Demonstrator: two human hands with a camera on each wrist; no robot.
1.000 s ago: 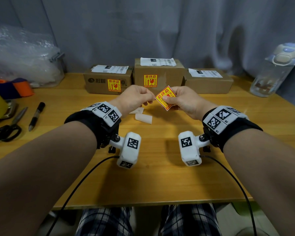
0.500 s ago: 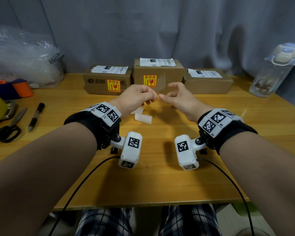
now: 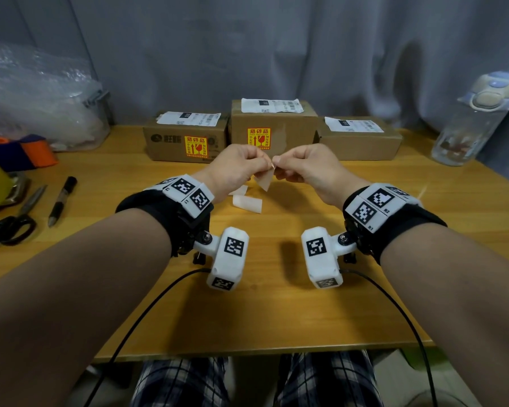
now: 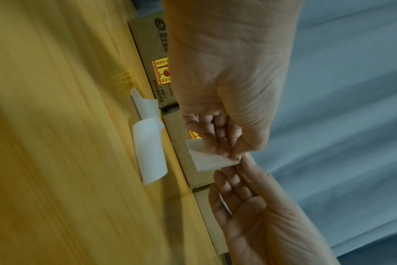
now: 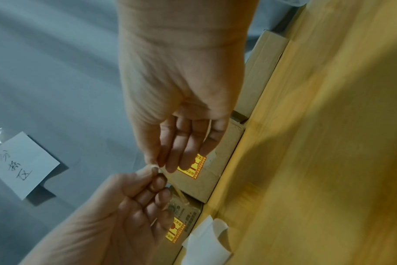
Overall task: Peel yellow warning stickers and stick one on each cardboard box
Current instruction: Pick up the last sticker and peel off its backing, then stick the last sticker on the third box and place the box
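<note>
A grey curtain hangs behind the wooden table [image 3: 276, 312], where three cardboard boxes line the far edge. The left box [image 3: 171, 142] and middle box [image 3: 274, 127] carry stickers; the right box [image 3: 359, 145] is bare. Above the table's middle, the left hand [image 3: 235, 168] and right hand [image 3: 306, 165] both pinch one sticker [image 3: 265, 180], seen from its pale back, at its corner. The thin film could curl onto itself or tear if pulled unevenly.

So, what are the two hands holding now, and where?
Both hands pinch one sticker by its top corner: left hand, right hand.
</note>
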